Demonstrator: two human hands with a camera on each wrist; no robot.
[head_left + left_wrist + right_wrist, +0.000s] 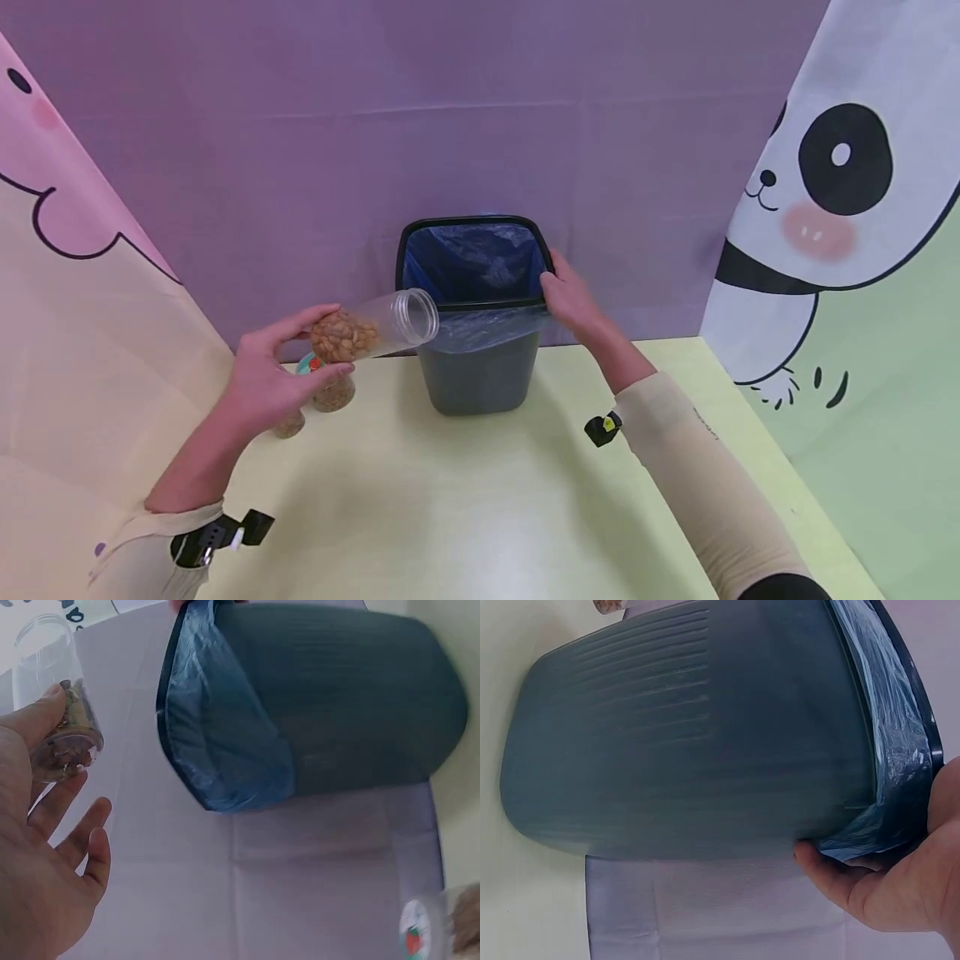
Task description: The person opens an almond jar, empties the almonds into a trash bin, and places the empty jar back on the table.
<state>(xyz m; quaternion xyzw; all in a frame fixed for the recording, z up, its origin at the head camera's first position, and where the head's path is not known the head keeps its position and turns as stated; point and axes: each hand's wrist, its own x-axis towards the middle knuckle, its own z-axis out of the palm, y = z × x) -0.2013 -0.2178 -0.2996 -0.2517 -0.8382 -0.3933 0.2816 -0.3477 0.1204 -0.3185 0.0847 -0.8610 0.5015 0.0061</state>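
Note:
My left hand [273, 367] holds a clear plastic jar [386, 323] by its base end, thumb on one side and fingers on the other. Brown nuts that look like almonds [343, 337] lie in the base half. The jar is tilted, its lidless mouth pointing right beside the bin's near left rim. A grey trash bin [480, 375] stands upright on the table, lined with a blue plastic bag [480, 258] folded over its black rim. At the bin's right side my right hand [573, 296] grips the rim and the bag edge; its thumb and fingers also show in the right wrist view.
Behind the left hand stand a lidded jar [333, 395] with brown contents and another small container [288, 425], both partly hidden. A purple backdrop [315, 167] rises right behind the bin. Printed panels flank the pale table [450, 500], a panda [847, 167] on the right one.

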